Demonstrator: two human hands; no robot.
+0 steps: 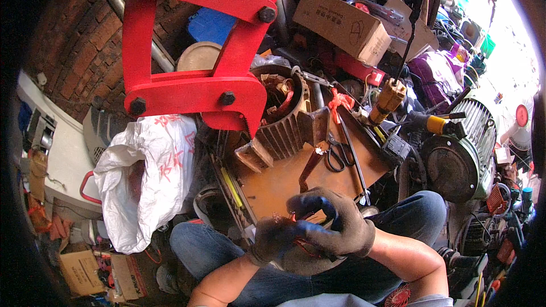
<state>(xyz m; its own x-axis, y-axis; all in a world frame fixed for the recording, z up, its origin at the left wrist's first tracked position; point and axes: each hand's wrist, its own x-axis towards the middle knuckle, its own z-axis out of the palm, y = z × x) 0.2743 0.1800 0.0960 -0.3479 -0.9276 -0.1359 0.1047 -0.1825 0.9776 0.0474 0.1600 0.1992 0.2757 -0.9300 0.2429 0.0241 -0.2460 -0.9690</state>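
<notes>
My left hand (274, 241), in a dark grey work glove, is closed around copper wire (301, 244) in front of my lap. My right hand (336, 224), gloved in grey with blue patches, curls over the same wire from the other side, thumb and fingers pinched together. Only reddish wire ends show between the gloves. Just beyond them is a brown work board (273, 190). On it lie black-handled scissors (339, 155) and a long thin rod (355, 165) with a red ribbon. A finned motor housing (280, 142) with windings inside stands at the board's far side.
A large red steel linkage with a toothed jaw (187, 94) overhangs the far left. A white woven sack (151, 176) stands left. To the right are a yellow power tool (388, 102) and an electric motor (458, 148). A cardboard box (344, 25) sits at the back.
</notes>
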